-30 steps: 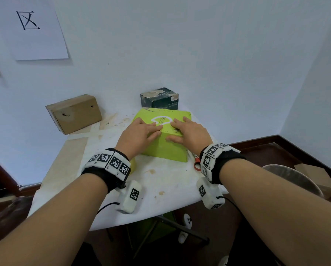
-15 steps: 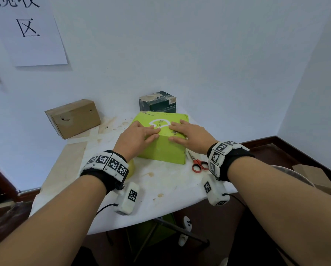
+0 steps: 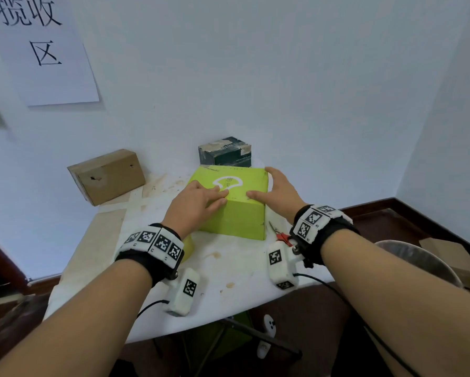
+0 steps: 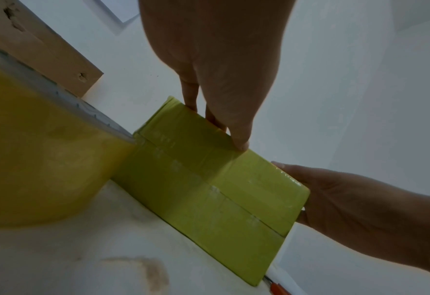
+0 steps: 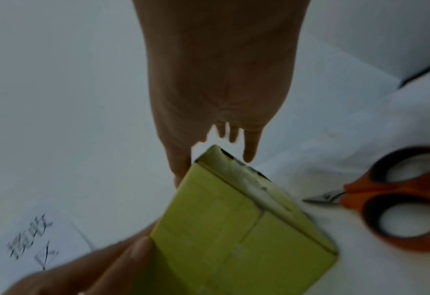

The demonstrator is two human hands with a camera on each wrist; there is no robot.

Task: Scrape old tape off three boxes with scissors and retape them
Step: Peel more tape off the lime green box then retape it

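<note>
Both my forearms reach forward, bare, each wrist wrapped in a black band set with white marker blocks. My left hand [image 3: 194,202] lies palm down with fingers straight and close together, flat on the top of the green box [image 3: 239,213], fingertips pointing toward the middle. My right hand [image 3: 278,194] spreads wider: the thumb lies across the top, the fingers stretch along the far right top edge, loosely extended, not clenched.
</note>
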